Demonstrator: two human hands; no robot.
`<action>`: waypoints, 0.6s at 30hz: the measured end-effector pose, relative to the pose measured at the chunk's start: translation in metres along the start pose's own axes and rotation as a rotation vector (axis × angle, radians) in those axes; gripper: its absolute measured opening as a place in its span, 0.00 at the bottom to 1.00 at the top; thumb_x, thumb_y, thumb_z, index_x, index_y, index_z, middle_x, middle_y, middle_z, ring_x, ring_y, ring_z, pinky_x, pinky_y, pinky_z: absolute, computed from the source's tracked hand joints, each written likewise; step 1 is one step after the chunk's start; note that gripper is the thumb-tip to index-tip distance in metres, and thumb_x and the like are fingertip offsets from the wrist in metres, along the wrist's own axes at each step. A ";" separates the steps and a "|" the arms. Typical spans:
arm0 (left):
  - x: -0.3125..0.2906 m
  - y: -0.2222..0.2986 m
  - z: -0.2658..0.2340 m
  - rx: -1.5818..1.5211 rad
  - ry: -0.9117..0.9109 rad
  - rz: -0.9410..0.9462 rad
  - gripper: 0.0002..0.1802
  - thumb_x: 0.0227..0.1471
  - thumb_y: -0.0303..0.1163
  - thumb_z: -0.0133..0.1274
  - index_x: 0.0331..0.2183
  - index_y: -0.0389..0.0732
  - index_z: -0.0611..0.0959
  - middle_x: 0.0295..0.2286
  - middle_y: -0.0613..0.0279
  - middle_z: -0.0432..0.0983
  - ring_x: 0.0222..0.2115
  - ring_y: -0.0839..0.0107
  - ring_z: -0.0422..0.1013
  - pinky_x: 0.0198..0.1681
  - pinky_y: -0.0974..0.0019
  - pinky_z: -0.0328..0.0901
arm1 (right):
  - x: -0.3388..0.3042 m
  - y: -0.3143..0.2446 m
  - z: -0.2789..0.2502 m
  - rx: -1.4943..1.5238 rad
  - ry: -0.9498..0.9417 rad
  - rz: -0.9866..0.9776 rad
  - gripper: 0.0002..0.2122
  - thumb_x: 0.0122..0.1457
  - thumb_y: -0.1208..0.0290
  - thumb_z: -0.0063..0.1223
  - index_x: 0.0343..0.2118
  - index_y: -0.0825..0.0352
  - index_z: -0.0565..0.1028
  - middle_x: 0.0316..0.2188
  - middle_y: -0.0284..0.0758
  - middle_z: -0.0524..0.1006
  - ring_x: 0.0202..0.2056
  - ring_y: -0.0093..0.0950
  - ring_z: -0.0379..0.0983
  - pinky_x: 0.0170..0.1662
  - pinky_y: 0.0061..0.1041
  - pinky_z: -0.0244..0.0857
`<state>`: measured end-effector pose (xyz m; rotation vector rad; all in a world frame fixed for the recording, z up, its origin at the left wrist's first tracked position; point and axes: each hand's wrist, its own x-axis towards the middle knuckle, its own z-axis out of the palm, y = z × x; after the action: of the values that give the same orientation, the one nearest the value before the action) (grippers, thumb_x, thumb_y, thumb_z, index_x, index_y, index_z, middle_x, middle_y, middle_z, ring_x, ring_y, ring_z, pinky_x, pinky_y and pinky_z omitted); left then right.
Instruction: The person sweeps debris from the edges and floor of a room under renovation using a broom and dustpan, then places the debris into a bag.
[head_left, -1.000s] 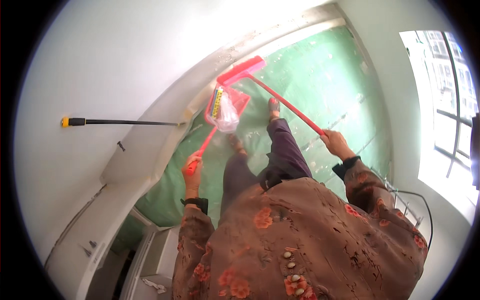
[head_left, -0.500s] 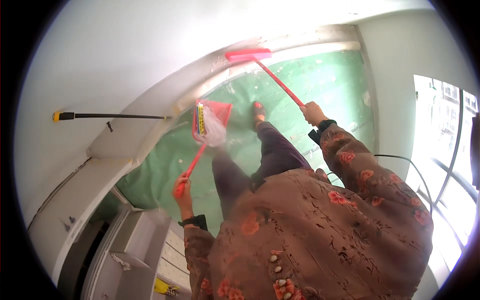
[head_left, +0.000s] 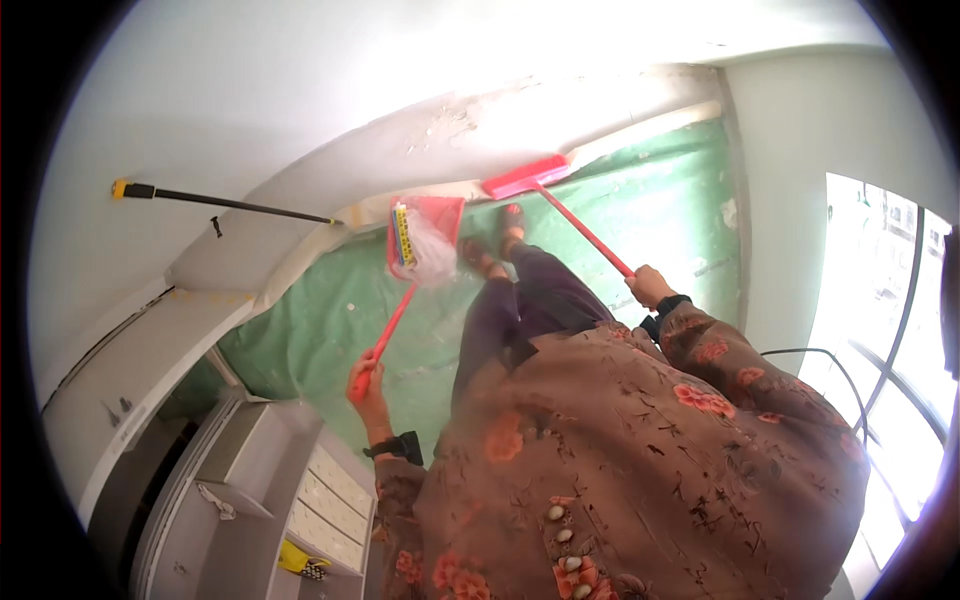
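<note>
The right hand (head_left: 652, 287) has its fingers wrapped round the long red broom handle (head_left: 590, 235), left hand (head_left: 374, 396) has the red dustpan handle (head_left: 393, 325) gripped too. Pinkish-red broom head (head_left: 526, 176) is between 10 and 11 o'clock from the right (nearer) hand, long axis 8-to-2ish; red plastic dustpan (head_left: 440, 206) sits around 1 from the left.

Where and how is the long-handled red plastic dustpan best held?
Probably by the near end of the straight red handle, from the person's left, where the left hand grips it. The handle slants back toward the person, away from the dustpan's broad tray, where a crumpled translucent plastic bag lies beside a slim yellow-fronted item.
</note>
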<state>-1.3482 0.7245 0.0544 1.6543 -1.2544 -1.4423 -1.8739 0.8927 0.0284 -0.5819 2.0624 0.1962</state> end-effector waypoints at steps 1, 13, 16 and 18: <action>-0.004 -0.001 -0.002 -0.017 0.032 0.014 0.05 0.45 0.18 0.54 0.29 0.35 0.76 0.40 0.51 0.74 0.42 0.65 0.70 0.45 0.66 0.65 | -0.004 0.003 0.002 -0.008 -0.034 0.090 0.17 0.57 0.64 0.46 0.27 0.78 0.74 0.14 0.43 0.73 0.14 0.34 0.71 0.16 0.32 0.67; -0.061 -0.004 -0.003 -0.044 0.136 -0.053 0.06 0.44 0.17 0.53 0.30 0.35 0.77 0.40 0.51 0.74 0.41 0.66 0.70 0.45 0.65 0.66 | -0.003 0.048 -0.018 -0.010 -0.068 0.038 0.16 0.56 0.63 0.47 0.29 0.76 0.74 0.13 0.39 0.71 0.12 0.31 0.69 0.13 0.29 0.62; -0.047 -0.007 -0.011 -0.020 0.147 -0.051 0.06 0.44 0.17 0.53 0.29 0.35 0.77 0.40 0.51 0.74 0.41 0.66 0.70 0.45 0.66 0.66 | 0.002 0.044 -0.020 -0.042 0.010 -0.012 0.15 0.56 0.64 0.45 0.28 0.76 0.74 0.13 0.41 0.72 0.12 0.33 0.70 0.15 0.31 0.64; -0.039 -0.007 -0.019 0.005 0.159 -0.034 0.05 0.44 0.18 0.54 0.28 0.35 0.77 0.40 0.51 0.74 0.41 0.67 0.70 0.45 0.66 0.65 | 0.003 0.039 -0.025 -0.076 -0.051 -0.010 0.16 0.56 0.63 0.45 0.28 0.76 0.74 0.17 0.45 0.73 0.17 0.37 0.72 0.20 0.34 0.66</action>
<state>-1.3264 0.7605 0.0684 1.7636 -1.1476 -1.3000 -1.9134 0.9165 0.0356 -0.6271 2.0094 0.2817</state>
